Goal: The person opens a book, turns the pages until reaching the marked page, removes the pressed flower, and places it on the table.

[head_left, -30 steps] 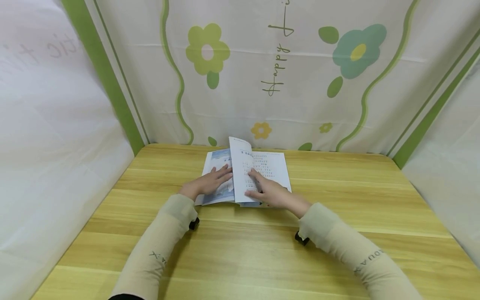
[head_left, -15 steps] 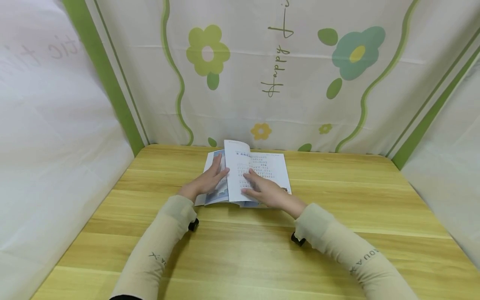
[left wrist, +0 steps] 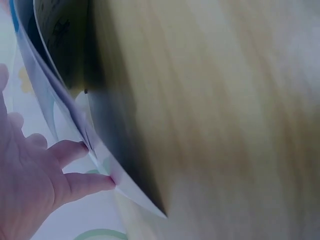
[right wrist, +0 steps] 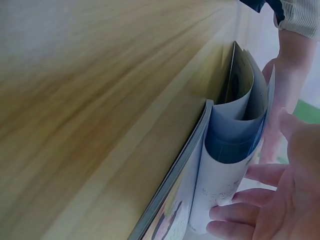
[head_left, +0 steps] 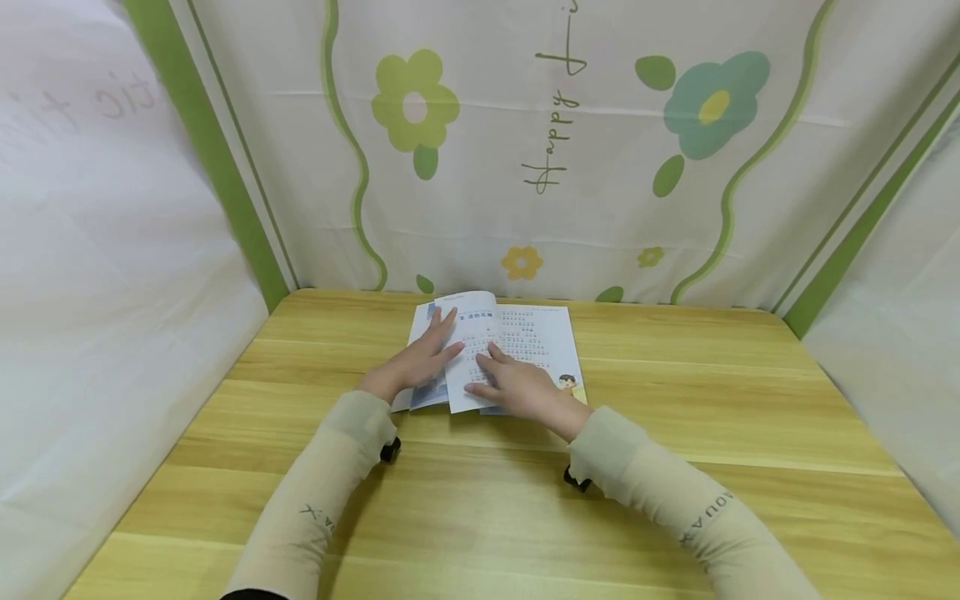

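Note:
An open book [head_left: 536,333] with printed text and small coloured pictures lies near the far edge of the table. A curved page [head_left: 468,310] arches over its left half, covering part of a blue illustrated page beneath. My left hand [head_left: 416,362] rests on the left side, fingers extended, with fingertips at the edge of that page. My right hand [head_left: 525,387] lies on the curved page near the spine, fingers spread and straight. In the right wrist view several bowed leaves [right wrist: 235,130] stand up from the spine, with right fingertips against the outermost one.
The wooden table [head_left: 480,517] stretches toward me and to both sides. Behind it hangs a white curtain [head_left: 480,208] with flower prints, and further white fabric walls [head_left: 112,292] enclose the sides. Both forearms wear beige sleeves [head_left: 300,500], with a dark wrist camera [head_left: 390,450] below the left cuff.
The raised page has swung left and down over the left half. My right hand has moved left with it, uncovering a picture at the lower right, and my left fingers have shifted upward.

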`<state>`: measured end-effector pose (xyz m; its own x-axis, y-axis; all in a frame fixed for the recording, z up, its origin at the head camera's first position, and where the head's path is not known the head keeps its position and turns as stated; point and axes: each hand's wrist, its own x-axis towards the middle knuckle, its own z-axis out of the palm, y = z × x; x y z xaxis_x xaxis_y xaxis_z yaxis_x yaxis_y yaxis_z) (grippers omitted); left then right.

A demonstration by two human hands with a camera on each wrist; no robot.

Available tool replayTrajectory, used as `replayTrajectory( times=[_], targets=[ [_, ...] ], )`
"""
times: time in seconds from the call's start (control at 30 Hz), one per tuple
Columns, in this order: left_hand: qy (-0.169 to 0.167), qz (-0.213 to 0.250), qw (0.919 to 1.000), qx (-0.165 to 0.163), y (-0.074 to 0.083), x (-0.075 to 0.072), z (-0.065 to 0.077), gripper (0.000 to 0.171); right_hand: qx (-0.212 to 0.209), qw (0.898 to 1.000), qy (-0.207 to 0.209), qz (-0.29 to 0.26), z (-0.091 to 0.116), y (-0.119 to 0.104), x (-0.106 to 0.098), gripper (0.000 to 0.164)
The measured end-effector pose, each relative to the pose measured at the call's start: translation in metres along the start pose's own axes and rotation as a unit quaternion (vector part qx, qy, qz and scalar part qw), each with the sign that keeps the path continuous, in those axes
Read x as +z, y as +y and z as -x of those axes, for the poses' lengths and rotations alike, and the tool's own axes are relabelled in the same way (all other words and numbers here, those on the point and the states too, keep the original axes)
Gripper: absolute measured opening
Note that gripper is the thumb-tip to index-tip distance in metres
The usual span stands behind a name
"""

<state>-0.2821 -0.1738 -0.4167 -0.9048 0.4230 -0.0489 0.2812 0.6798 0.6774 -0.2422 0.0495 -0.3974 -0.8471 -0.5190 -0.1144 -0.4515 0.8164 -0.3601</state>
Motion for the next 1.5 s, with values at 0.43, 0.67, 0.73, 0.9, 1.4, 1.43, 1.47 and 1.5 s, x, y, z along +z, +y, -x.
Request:
replayTrajectory(
  times=[0.43,0.67,0.73,0.9,1.4,1.43,1.47,1.5],
  targets=[
    [-0.055,-0.107,0.9927,-0.003,0.003,0.003,-0.001,0.059,-0.051,0.998,-0.018,-0.009,0.000,0.005,0.001,0.072],
    [-0.068,-0.104,0.9914,-0.041,0.003,0.002,-0.001,0.063,-0.114,0.991,-0.041,-0.060,0.002,0.023,-0.003,0.071],
    [-0.071,-0.102,0.9912,-0.045,0.003,0.001,-0.001,0.064,-0.118,0.989,-0.046,-0.071,0.006,0.031,-0.004,0.070],
    [-0.067,-0.101,0.9910,-0.056,0.003,0.001,0.000,0.067,-0.111,0.988,-0.063,-0.088,0.018,0.053,-0.009,0.063],
    [-0.084,-0.114,0.9868,-0.079,0.007,-0.002,-0.002,0.079,-0.103,0.985,-0.124,-0.055,0.048,0.114,-0.026,0.067],
    [-0.087,-0.116,0.9863,-0.079,0.008,-0.002,-0.002,0.079,-0.101,0.985,-0.124,-0.057,0.049,0.116,-0.027,0.068],
    [-0.089,-0.115,0.9862,-0.079,0.009,-0.002,-0.001,0.079,-0.102,0.985,-0.123,-0.059,0.051,0.117,-0.027,0.068],
    [-0.091,-0.113,0.9863,-0.080,0.010,-0.002,-0.001,0.079,-0.104,0.985,-0.121,-0.058,0.052,0.119,-0.028,0.068]
  ],
)
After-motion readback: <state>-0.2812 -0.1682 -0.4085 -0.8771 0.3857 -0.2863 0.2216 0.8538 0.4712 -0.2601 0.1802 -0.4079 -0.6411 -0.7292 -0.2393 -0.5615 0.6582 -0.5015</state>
